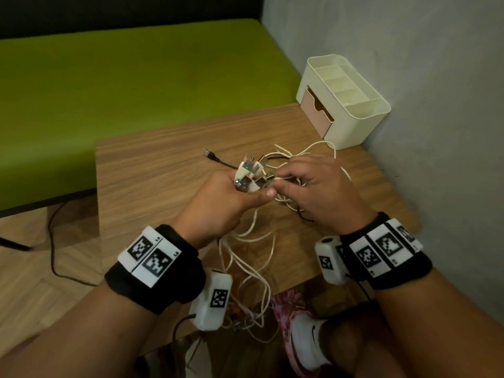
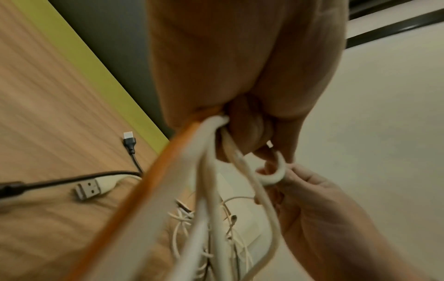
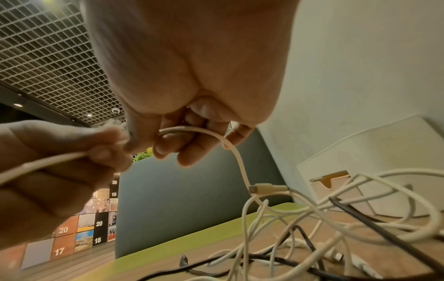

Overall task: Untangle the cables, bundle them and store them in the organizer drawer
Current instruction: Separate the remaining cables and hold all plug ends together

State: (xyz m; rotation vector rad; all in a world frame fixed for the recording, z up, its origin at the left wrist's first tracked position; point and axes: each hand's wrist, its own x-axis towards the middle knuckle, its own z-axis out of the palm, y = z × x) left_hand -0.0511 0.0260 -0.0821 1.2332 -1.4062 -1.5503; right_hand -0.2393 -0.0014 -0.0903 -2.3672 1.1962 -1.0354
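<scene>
Nearest my view, white cables [image 1: 255,271] hang from my left hand [image 1: 218,205] past the table [image 1: 152,170] edge; that hand is fisted round a cluster of USB plugs [image 1: 249,175] and their cords; just right of it, touching, my right hand [image 1: 319,186] pinches a loop of white cable [image 3: 230,144]; beyond both grips lies the remaining tangle [image 1: 289,159]; farther right stands the organizer [image 1: 354,118], drawer [image 1: 317,111] slightly out.
</scene>
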